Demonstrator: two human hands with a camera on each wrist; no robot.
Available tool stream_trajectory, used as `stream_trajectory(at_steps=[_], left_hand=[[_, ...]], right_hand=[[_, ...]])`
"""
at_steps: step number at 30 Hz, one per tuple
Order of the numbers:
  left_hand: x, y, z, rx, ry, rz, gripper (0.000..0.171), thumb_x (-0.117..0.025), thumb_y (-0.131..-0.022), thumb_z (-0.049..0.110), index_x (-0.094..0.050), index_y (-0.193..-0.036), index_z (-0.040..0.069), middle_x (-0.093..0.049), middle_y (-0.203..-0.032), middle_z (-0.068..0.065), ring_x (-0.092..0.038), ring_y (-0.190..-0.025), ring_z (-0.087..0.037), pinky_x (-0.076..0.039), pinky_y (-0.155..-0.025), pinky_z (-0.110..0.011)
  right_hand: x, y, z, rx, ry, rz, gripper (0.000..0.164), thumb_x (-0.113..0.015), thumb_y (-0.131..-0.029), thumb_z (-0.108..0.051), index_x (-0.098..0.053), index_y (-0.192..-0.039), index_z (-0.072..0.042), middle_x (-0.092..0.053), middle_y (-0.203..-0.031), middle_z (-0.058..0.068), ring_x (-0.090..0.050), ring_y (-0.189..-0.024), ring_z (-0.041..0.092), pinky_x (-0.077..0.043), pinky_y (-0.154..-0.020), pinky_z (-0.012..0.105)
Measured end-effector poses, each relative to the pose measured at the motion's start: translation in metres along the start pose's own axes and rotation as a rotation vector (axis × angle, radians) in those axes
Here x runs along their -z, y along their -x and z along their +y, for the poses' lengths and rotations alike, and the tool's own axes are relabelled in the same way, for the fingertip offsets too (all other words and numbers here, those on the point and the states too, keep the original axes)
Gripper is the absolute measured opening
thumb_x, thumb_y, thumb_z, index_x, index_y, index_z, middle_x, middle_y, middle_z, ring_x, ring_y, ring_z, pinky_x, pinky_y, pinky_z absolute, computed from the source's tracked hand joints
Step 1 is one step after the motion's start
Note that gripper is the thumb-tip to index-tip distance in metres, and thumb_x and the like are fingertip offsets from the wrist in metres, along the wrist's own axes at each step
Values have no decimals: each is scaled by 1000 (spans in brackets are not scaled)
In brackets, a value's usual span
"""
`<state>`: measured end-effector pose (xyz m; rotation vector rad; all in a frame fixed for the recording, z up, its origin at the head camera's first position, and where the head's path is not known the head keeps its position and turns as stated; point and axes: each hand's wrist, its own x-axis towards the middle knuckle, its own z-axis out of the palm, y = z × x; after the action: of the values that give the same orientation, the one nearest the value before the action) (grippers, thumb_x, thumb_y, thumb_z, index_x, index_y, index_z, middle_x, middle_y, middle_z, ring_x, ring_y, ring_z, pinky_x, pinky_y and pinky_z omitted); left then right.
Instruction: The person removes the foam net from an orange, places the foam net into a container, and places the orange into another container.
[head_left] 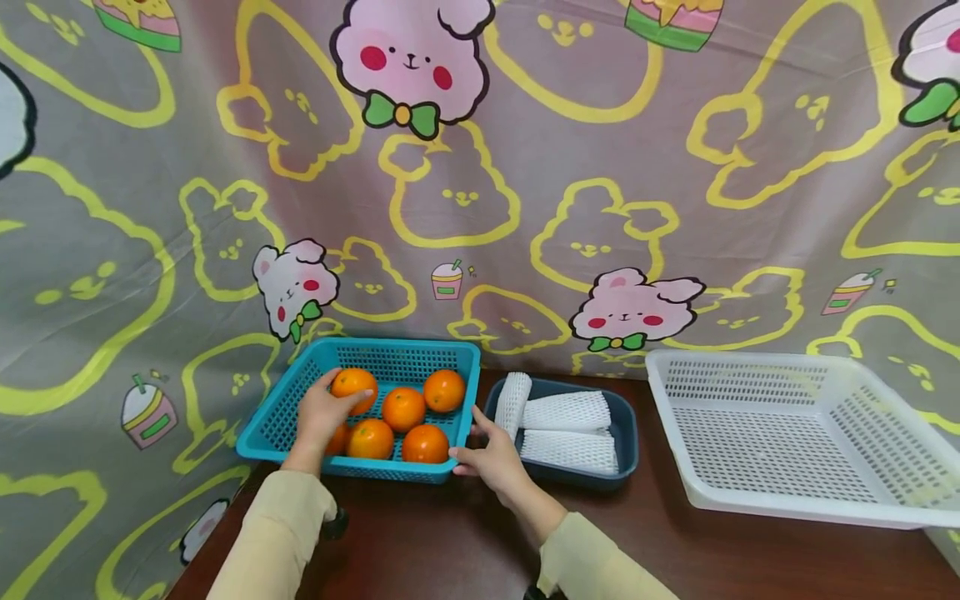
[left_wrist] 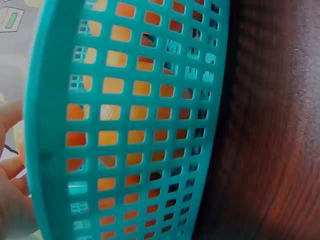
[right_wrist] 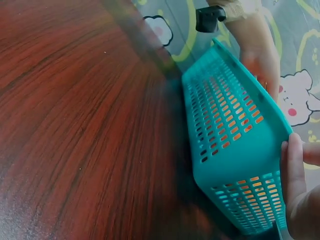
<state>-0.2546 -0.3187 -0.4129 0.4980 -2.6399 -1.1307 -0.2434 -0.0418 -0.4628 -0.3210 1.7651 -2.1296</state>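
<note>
My left hand (head_left: 321,414) reaches over the front rim of a teal plastic basket (head_left: 258,442) and holds an orange (head_left: 354,385) at its back left, thumb on one side and fingers on the other. Several more oranges (head_left: 403,409) lie in the basket around it. At the basket's front right corner my right hand (head_left: 491,457) grips the rim, its fingers (right_wrist: 295,165) against the corner in the right wrist view. Through the mesh wall (left_wrist: 127,105) in the left wrist view, oranges show as patches of colour, and the basket's rim hides part of the left hand.
Just right of the basket, a dark blue tray (head_left: 636,442) holds white foam net sleeves (head_left: 566,411), one leaning on its left edge. A larger white mesh basket (head_left: 780,450) stands at the far right. A patterned cloth (head_left: 465,200) hangs behind the dark wooden table (head_left: 420,533).
</note>
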Motion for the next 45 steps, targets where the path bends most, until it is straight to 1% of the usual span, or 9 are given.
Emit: stream_trajectory(at_steps=[7, 11, 15, 21, 26, 29, 33, 36, 45], left_hand=[[-16, -10, -4, -22, -20, 25, 78, -69, -83, 32, -31, -141, -4, -37, -137, -28, -44, -112, -41, -38, -93, -52], [-20, -11, -9, -10, -42, 45, 77, -71, -82, 28, -32, -140, -7, -33, -135, -31, -40, -111, -41, -39, -92, -53], [-22, -13, -11, -31, -71, 48, 76, -71, -82, 26, -34, -138, -9, -33, -132, -32, -36, -111, -42, -37, -92, -54], [-26, -18, -10, -38, -118, 6, 76, -69, -83, 28, -33, -139, -9, -34, -133, -33, -39, -113, -44, -36, -93, -55], [-30, -20, -9, -35, -209, -27, 72, -69, -83, 25, -36, -136, -10, -40, -129, -34, -43, -112, -45, -37, -92, -56], [-32, -20, -11, -23, -246, -68, 69, -68, -84, 23, -36, -135, -11, -42, -128, -34, -45, -109, -45, -38, -91, -55], [-31, -19, -14, 8, -243, -100, 69, -67, -85, 22, -35, -135, -12, -42, -128, -35, -45, -109, -45, -37, -92, -55], [-31, -18, -15, 21, -239, -104, 70, -67, -84, 22, -34, -135, -12, -42, -128, -35, -45, -109, -46, -37, -92, -55], [-34, -19, -10, 9, -303, -100, 73, -68, -82, 20, -32, -134, -15, -41, -124, -39, -44, -109, -48, -36, -93, -55]], right_hand=[[1, 2, 0, -5, -7, 19, 79, -68, -82, 0, -24, -147, -8, -42, -118, 22, -65, -68, 19, -54, -64, 33], [-1, 4, 0, -16, -14, 26, 79, -68, -82, 0, -24, -147, -8, -42, -116, 19, -64, -66, 19, -54, -63, 33], [-2, 5, 1, -14, -25, 33, 79, -69, -82, 0, -25, -147, -10, -42, -117, 18, -64, -65, 19, -54, -62, 33], [-1, 5, 2, -22, -60, 34, 78, -68, -82, 0, -26, -147, -12, -42, -118, 19, -64, -68, 18, -54, -63, 33], [-1, 5, 2, -21, -84, 25, 77, -66, -83, 1, -26, -147, -12, -43, -117, 20, -64, -71, 18, -54, -65, 33], [-2, 5, 3, -18, -84, 25, 77, -67, -83, 1, -27, -147, -12, -43, -116, 20, -64, -70, 18, -54, -64, 33], [-4, 6, 3, -10, -83, 8, 78, -67, -83, 1, -25, -147, -12, -44, -118, 19, -64, -71, 20, -54, -64, 34], [-4, 7, 3, -6, -84, 2, 78, -67, -83, 1, -25, -147, -12, -44, -118, 19, -65, -72, 21, -54, -64, 34], [-3, 7, 4, 10, -81, 27, 76, -66, -83, 1, -25, -147, -9, -44, -118, 20, -65, -71, 21, -54, -64, 34]])
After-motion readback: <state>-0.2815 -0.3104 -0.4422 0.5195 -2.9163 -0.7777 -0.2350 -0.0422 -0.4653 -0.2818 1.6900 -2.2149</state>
